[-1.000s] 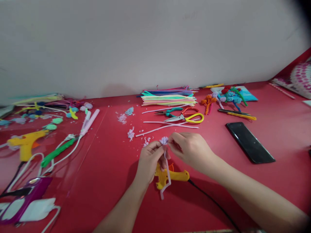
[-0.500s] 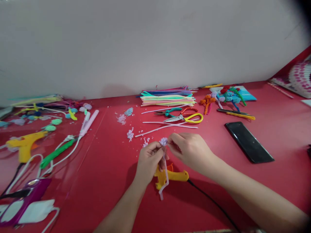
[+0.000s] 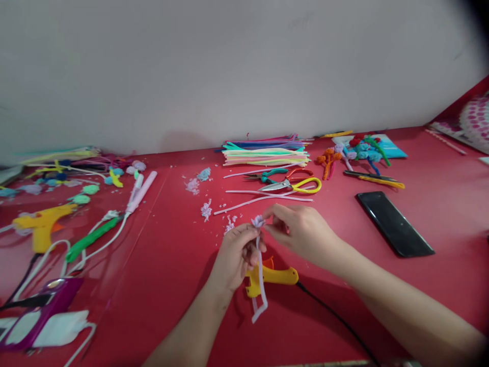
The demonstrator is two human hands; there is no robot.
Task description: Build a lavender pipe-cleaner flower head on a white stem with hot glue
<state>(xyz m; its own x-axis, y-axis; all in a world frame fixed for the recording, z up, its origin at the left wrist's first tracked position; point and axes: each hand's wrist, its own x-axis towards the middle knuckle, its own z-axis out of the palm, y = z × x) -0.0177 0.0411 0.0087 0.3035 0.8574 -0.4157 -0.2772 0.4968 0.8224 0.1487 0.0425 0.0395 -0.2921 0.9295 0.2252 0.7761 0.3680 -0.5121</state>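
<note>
A small lilac pipe-cleaner flower (image 3: 258,221) is held upright between my two hands. My left hand (image 3: 240,250) pinches it just under the head, thumb against fingers. From there its pale stem (image 3: 261,278) hangs down and bends sharply near the end. My right hand (image 3: 294,224) has thumb and forefinger closed at the flower's right edge, pinching a petal. Beneath the hands a yellow hot glue gun (image 3: 280,276) lies on the red table, partly covered by my left fingers and the stem. Lilac fluff clippings (image 3: 230,224) lie beside my left hand.
Beyond the hands lie yellow-handled scissors (image 3: 307,185), teal-and-red pliers (image 3: 273,175), loose pink pipe cleaners (image 3: 237,208) and a coloured bundle (image 3: 265,154). A black phone (image 3: 395,224) lies right. Leftward are another glue gun (image 3: 44,224), a pink hair straightener (image 3: 142,191) and tangled cords.
The stem's lower end has swung, its bend now lower and further right. My right fingers have shifted slightly at the flower, whose petals look more spread. The view has moved a little.
</note>
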